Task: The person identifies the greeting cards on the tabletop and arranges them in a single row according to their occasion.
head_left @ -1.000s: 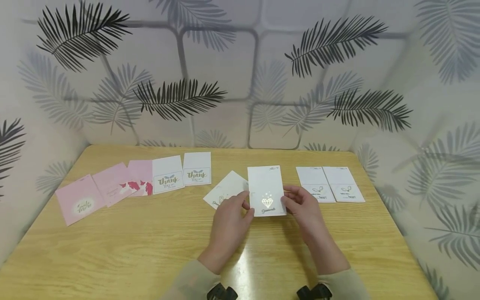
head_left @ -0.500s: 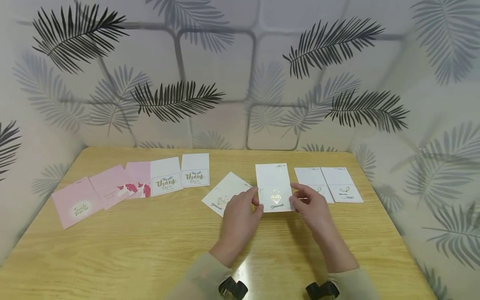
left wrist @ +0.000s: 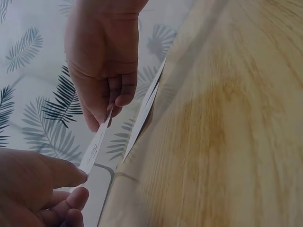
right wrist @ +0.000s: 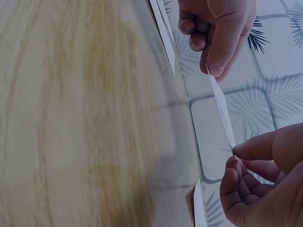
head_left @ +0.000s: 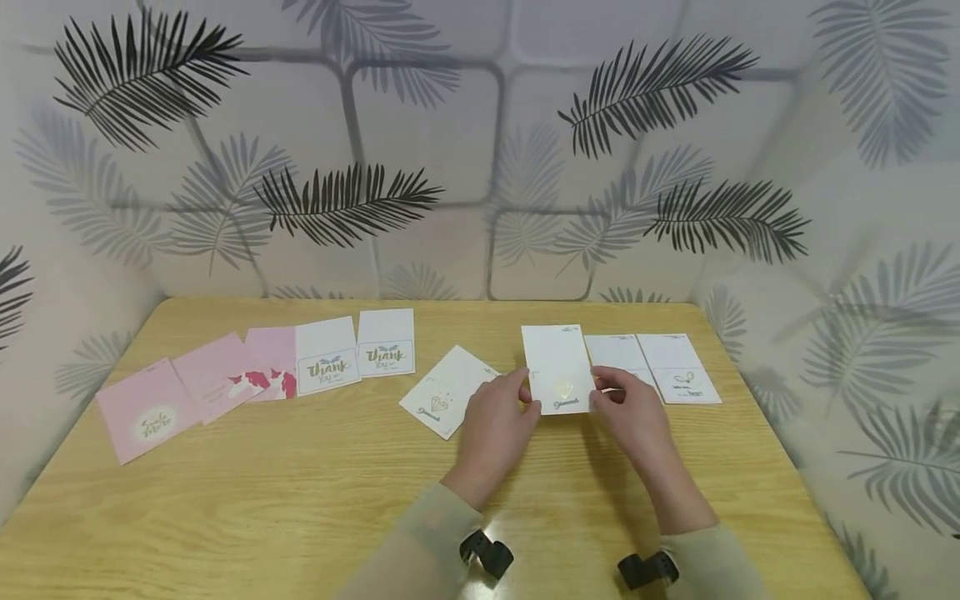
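Note:
A white greeting card (head_left: 553,354) with a gold diamond and the word "Diamonds" is held upright, tipped back, above the wooden table. My left hand (head_left: 492,427) pinches its left edge near the lower corner. At the opposite edge, my right hand (head_left: 636,419) pinches it between thumb and fingers. The left wrist view shows the card (left wrist: 94,146) nearly edge-on, raised off the tabletop, with the left thumb (left wrist: 66,172) against it. A matching diamond card (head_left: 442,392) lies turned at an angle just left of my left hand.
Two white heart cards, one partly covered (head_left: 622,354) and one in full view (head_left: 678,371), lie at the right. Leftward are two "Thank You" cards (head_left: 386,325) and several pink cards (head_left: 146,392). A leaf-patterned screen (head_left: 465,258) borders the wooden table (head_left: 262,500).
Both hands have carried the diamond card to the right, so it now overlaps one heart card in the head view. The other diamond card is more fully uncovered.

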`<action>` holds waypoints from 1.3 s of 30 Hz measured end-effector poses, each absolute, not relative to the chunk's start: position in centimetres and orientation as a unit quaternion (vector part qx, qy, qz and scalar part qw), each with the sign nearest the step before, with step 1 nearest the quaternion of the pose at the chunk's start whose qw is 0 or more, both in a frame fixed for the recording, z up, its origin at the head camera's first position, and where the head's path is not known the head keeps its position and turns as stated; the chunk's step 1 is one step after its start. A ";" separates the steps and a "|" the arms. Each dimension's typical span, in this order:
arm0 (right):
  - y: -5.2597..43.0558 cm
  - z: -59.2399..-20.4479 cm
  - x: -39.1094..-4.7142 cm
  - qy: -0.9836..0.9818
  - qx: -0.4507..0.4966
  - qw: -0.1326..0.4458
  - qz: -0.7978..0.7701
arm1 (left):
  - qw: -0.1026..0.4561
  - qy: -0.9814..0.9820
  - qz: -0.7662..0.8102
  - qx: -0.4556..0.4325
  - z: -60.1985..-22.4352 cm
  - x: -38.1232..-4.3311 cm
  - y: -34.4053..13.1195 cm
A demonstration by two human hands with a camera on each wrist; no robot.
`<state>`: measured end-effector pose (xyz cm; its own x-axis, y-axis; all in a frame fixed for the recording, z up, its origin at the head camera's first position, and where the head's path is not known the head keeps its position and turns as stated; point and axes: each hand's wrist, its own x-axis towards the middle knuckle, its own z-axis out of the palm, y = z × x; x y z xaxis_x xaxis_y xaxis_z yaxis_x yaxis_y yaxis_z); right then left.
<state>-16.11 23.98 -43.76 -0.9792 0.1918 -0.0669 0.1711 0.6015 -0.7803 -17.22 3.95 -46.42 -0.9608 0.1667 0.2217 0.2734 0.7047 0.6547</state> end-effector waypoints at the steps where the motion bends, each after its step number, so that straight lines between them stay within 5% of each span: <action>1: 24.0 -43.8 -16.2 -0.898 -0.102 0.013 0.428 | 0.072 -0.921 -0.363 -0.119 -46.5 -17.3 4.1; 39: 24.9 -46.5 -18.4 -0.955 -0.058 0.014 0.292 | 0.046 -0.955 -0.277 -0.096 -48.3 -21.0 6.8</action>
